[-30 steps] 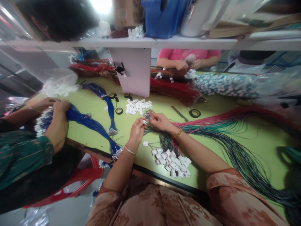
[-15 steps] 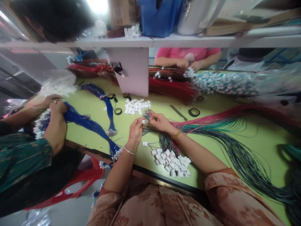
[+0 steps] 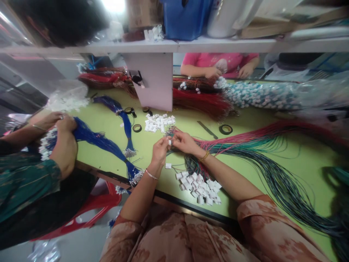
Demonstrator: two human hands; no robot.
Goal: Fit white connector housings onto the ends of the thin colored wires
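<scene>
Left hand (image 3: pixel 159 150) fingers pinched on small white connector (image 3: pixel 169 142), right hand (image 3: pixel 185 142) fingertips pinched on wire ends right against it, so looks like steady-and-feed grip. Wire bundle (image 3: pixel 245 145) trails off right of fingers. Loose connector pile (image 3: pixel 158 122) just beyond fingertips, finished pile (image 3: pixel 200 187) nearer wrists. Clear bag (image 3: pixel 67 96) far left, contents look like white bits, can't really tell.
</scene>
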